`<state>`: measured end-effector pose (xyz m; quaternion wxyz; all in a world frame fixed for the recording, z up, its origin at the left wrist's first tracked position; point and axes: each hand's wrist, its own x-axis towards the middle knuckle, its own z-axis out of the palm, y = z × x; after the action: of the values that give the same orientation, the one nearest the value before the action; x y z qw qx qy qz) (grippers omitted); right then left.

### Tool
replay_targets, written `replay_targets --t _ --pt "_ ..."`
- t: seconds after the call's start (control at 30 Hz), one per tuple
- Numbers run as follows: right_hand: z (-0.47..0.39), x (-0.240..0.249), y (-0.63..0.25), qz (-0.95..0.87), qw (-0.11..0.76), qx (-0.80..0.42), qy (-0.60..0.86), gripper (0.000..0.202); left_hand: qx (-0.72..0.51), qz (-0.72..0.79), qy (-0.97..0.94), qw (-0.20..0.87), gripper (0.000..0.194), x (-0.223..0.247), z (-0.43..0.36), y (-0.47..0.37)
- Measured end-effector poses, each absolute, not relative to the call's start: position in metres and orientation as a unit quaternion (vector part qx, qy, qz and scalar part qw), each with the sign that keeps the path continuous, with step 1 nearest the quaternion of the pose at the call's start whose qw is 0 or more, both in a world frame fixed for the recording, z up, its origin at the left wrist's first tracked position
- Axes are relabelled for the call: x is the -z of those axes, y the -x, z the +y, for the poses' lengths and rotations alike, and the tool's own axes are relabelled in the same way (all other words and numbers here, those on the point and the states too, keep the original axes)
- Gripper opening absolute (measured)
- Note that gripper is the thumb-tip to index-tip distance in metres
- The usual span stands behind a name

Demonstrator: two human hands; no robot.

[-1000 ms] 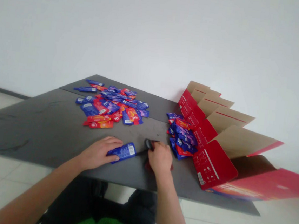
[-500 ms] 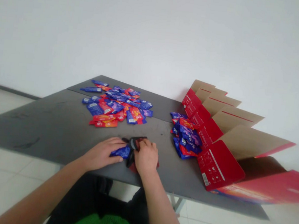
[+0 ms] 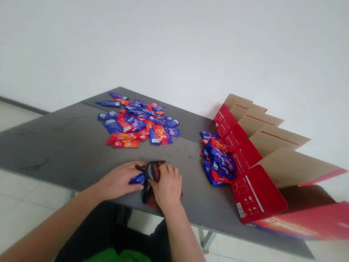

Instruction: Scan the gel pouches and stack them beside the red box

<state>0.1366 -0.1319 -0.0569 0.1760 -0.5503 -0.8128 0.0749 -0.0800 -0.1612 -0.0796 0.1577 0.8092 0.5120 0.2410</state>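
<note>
Near the front edge of the grey table [image 3: 77, 146], my left hand [image 3: 120, 181] is closed on a blue packet [image 3: 138, 179], its thumb along the near side. My right hand [image 3: 167, 186] grips a dark object with a grey band [image 3: 150, 172], which overlaps the packet's right end. Reddish material shows beneath my right hand; what it is cannot be made out. Beyond my hands lies a loose pile of blue and red-orange packets [image 3: 138, 123]. A smaller heap of similar packets [image 3: 219, 160] lies to the right.
Several red boxes with raised brown flaps [image 3: 295, 163] stand in a row along the right side of the table. The nearest box [image 3: 259, 195] reaches toward the front edge. A white wall [image 3: 182, 45] rises behind the table.
My right hand and the dark object have moved slightly left, covering more of the blue packet. My left hand has hardly moved. The view has shifted a little.
</note>
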Motion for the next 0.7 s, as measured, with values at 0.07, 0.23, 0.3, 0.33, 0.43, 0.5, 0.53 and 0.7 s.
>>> replay_targets --t 0.07,0.23,0.3,0.33,0.43,0.5,0.53,0.7 --pt "-0.118 0.052 -0.158 -0.801 0.157 -0.074 0.573 0.036 -0.232 0.521 -0.806 0.16 0.048 0.082 -0.16 0.083" --pt "-0.12 0.038 -0.157 -0.787 0.227 -0.048 0.572 0.027 -0.232 0.517 -0.809 0.154 0.055 0.09 -0.16 0.086" --pt "-0.133 0.042 -0.134 -0.825 0.256 -0.077 0.497 0.024 -0.241 0.518 -0.806 0.152 0.051 0.09 -0.159 0.084" --pt "-0.138 0.046 -0.124 -0.842 0.249 -0.097 0.468 0.023 -0.245 0.522 -0.803 0.151 0.051 0.089 -0.159 0.083" --pt "-0.14 0.058 -0.117 -0.843 0.231 -0.13 0.468 0.023 -0.243 0.531 -0.798 0.148 0.052 0.085 -0.159 0.081" --pt "-0.131 0.058 -0.13 -0.819 0.221 -0.127 0.514 0.023 -0.234 0.528 -0.804 0.145 0.05 0.084 -0.16 0.081" --pt "-0.124 0.056 -0.138 -0.805 0.212 -0.119 0.542 0.023 -0.229 0.526 -0.806 0.145 0.051 0.085 -0.16 0.081" --pt "-0.123 0.04 -0.138 -0.798 0.219 -0.078 0.556 0.022 -0.241 0.524 -0.805 0.142 0.055 0.085 -0.161 0.082"
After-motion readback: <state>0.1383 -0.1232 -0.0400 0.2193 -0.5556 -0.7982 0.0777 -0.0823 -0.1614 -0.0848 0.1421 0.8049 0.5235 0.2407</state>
